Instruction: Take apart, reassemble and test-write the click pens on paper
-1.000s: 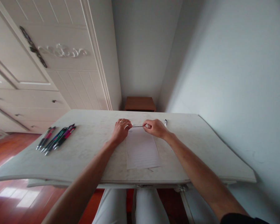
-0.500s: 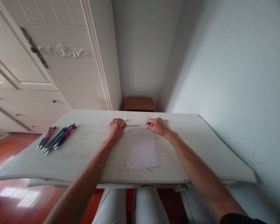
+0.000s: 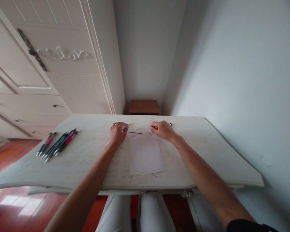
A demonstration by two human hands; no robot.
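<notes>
My left hand (image 3: 118, 133) rests at the far side of the table with its fingers curled. A small whitish piece (image 3: 124, 128) shows at its thumb and fingertips; its kind is unclear. Just right of that hand, a thin dark rod (image 3: 136, 132), like a pen refill, lies along the top edge of a lined sheet of paper (image 3: 147, 154). Beyond the paper's upper right corner, my right hand (image 3: 163, 130) is closed, with a small dark piece (image 3: 154, 127) showing between thumb and fingers. Most of that piece is hidden.
Several pens (image 3: 59, 145) lie in a bunch on the left of the white table (image 3: 198, 151). A small black item (image 3: 170, 124) sits behind my right hand. A white cabinet (image 3: 62, 80) stands left, a wall (image 3: 236, 80) right, and a brown wooden box (image 3: 144, 106) behind.
My left hand has drawn slightly left, away from the thin dark rod, which now lies apart from its fingers. My right hand stays closed at nearly the same place.
</notes>
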